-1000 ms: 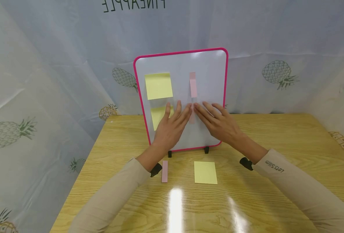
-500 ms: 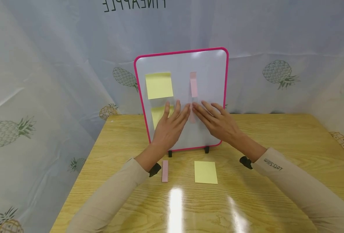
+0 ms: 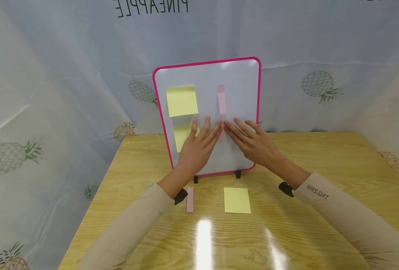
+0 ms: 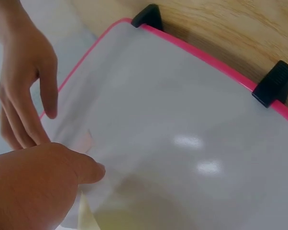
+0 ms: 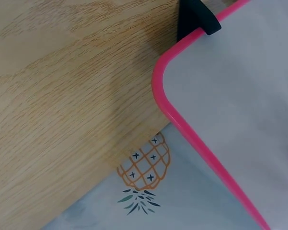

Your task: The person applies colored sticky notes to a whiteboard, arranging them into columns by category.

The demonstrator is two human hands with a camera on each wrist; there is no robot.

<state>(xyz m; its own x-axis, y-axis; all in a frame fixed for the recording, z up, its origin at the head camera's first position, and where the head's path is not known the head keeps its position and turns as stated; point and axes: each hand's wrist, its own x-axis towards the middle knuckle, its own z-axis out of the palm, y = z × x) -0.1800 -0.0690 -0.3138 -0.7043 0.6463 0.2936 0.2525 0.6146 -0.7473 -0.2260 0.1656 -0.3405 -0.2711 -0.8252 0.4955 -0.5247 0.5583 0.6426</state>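
Observation:
A whiteboard (image 3: 240,82) with a pink frame stands tilted back on the table. Straight fingers of my left hand (image 3: 197,150) and right hand (image 3: 257,144) meet at the top of the lower pink sticky strip (image 3: 221,138), touching it against the board. Above it sticks another pink strip (image 3: 222,99). Left of the hands are an upper yellow sticky note (image 3: 182,101) and a lower yellow sticky note (image 3: 180,138), the latter partly covered by my left hand. In the left wrist view both hands show, the lower strip (image 4: 84,143) just beyond my left thumb. The right wrist view shows no hand.
Black feet (image 3: 238,174) hold the board's lower edge. On the wooden table (image 3: 145,225) in front lie a pink strip (image 3: 190,200) and a yellow sticky note (image 3: 237,200). A pineapple-print curtain (image 3: 287,33) hangs behind and at the sides.
Both hands stay at the lower pink strip with hardly any movement. The board and papers sit slightly further left in view, as the head camera has shifted a little.

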